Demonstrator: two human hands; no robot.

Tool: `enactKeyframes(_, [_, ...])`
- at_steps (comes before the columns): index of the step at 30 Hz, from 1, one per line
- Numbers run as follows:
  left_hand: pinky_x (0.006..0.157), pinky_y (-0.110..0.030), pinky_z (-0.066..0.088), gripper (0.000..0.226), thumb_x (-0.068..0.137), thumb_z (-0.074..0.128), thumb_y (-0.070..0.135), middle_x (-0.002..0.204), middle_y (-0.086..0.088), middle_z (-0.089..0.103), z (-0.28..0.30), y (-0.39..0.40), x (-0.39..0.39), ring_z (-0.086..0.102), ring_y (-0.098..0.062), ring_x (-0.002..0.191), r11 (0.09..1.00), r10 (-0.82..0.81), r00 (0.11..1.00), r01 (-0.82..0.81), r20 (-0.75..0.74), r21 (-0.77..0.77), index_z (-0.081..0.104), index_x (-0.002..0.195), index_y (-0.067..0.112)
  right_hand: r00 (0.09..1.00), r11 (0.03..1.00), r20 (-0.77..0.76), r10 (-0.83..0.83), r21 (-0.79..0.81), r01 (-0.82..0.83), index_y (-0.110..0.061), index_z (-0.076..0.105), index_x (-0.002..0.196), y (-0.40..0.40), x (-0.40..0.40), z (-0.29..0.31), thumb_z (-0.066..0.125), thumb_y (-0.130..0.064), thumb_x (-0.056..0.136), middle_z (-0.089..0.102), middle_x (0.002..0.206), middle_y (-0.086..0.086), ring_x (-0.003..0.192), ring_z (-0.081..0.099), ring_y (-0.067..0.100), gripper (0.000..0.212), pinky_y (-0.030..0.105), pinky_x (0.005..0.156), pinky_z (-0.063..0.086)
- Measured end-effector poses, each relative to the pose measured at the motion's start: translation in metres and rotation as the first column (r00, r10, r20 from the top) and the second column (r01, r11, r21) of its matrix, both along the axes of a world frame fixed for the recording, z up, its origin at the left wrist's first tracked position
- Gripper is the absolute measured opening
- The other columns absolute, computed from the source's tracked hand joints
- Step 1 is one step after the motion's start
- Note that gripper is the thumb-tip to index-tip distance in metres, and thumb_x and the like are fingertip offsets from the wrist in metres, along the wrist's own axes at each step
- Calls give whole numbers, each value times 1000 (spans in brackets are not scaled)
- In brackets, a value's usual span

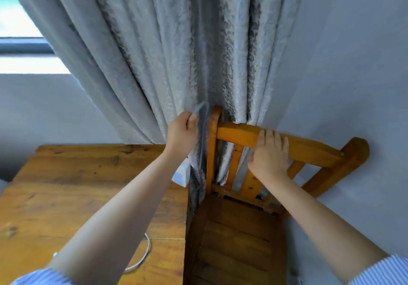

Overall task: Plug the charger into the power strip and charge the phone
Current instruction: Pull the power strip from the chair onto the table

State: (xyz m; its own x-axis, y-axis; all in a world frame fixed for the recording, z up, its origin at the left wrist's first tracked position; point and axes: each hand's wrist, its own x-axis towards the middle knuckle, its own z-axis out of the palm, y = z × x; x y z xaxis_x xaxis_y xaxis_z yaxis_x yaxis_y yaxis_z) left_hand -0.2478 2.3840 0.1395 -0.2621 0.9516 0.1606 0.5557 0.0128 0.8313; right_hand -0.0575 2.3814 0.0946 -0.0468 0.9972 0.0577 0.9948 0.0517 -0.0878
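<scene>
The left hand [182,130] pinches a grey cable [199,108] at the curtain [176,53], apparently drawing it clear of the folds; the right hand [268,152] grips the top rail of the chair [309,144], likely for support; a white block [182,174], possibly the power strip, sits at the table [77,185] far right edge, partly hidden; another cable [144,256] lies near the front edge; no phone visible; no legible writing.
</scene>
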Motion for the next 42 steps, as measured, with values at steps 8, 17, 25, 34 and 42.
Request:
enactKeyframes(8, [37, -15, 27, 38, 93, 42, 11, 37, 9, 44, 18, -92, -72, 33, 0, 36, 986, -150, 962, 162, 228, -38, 53, 59, 25, 820, 926, -439, 367, 88, -367, -4, 27, 136, -48, -69, 6, 52, -21, 90, 35, 144, 19, 134, 29, 33, 55, 46, 112, 27])
enactKeyframes(17, [38, -13, 27, 32, 90, 48, 5, 44, 9, 43, 22, -237, -177, 33, 0, 36, 962, -181, 961, 217, 207, -166, 59, 62, 18, 595, 786, -642, 485, 20, -619, 4, 57, 98, -148, -173, 20, 41, -11, 94, 57, 84, 17, 80, 53, 27, 23, 24, 63, 40])
enactKeyframes(25, [45, -12, 31, 10, 76, 67, -1, 57, 2, 44, 8, -336, -262, 38, -10, 50, 916, -295, 947, 242, -129, -320, 61, 77, 6, 708, 760, -410, 575, -51, -648, 2, 55, 95, -265, -222, 23, 39, -15, 95, 54, 91, 15, 78, 47, 21, 22, 29, 69, 38])
enactKeyframes(34, [60, -27, 37, 8, 77, 66, -1, 68, -7, 51, -48, -355, -284, 45, -22, 68, 933, -278, 929, 201, -243, -300, 58, 74, 0, 792, 821, -351, 500, -98, -562, -1, 52, 95, -298, -225, 11, 36, -18, 96, 44, 86, 5, 74, 44, 19, 24, 29, 64, 35])
enactKeyframes(42, [62, -28, 35, 16, 91, 50, 13, 83, -9, 59, -87, -334, -303, 51, -23, 76, 797, -439, 826, 177, -352, -577, 62, 93, 1, 815, 847, -427, 391, -180, -500, -4, 54, 96, -259, -214, -5, 39, -18, 95, 48, 84, 5, 75, 48, 21, 20, 31, 65, 38])
